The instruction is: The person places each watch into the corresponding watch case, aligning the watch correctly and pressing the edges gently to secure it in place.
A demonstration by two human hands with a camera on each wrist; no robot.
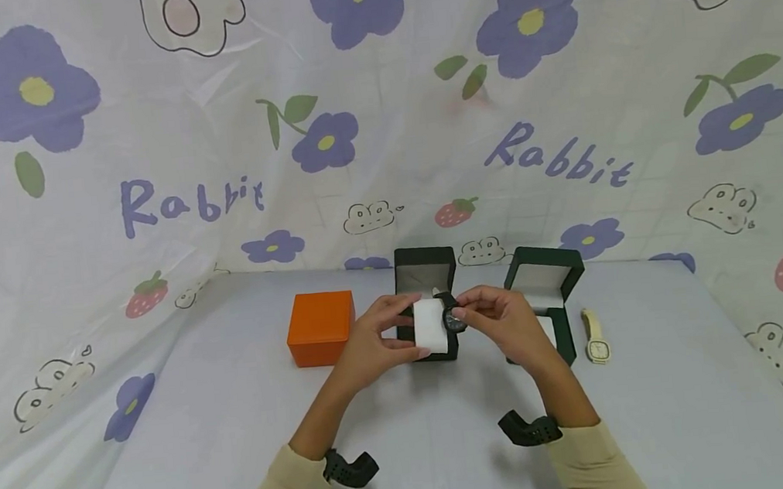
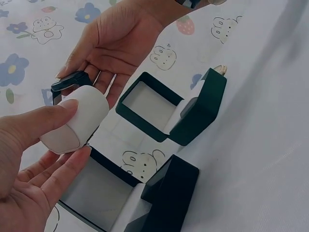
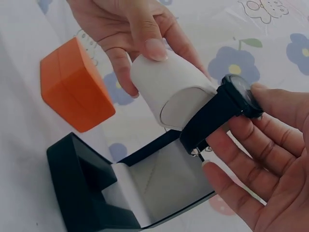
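My left hand (image 1: pixel 372 339) grips a white watch cushion (image 1: pixel 430 326) by its sides, above an open dark green watch box (image 1: pixel 424 257). Between my right thumb and fingers is a black wristwatch (image 1: pixel 452 319), held at the cushion's right end. In the right wrist view, the dark strap (image 3: pixel 205 121) hangs beside the cushion's flat end, its buckle end near the fingertips of my right hand (image 3: pixel 275 159). The left wrist view shows the watch (image 2: pixel 72 81) against the cushion's end; whether the strap goes round the cushion, I cannot tell.
An orange box (image 1: pixel 320 324) stands closed left of the dark box. To the right is a second open green watch box (image 1: pixel 563 334), partly behind my right hand, with a gold watch (image 1: pixel 598 347) lying beside it. A patterned curtain (image 1: pixel 391 159) hangs behind the table.
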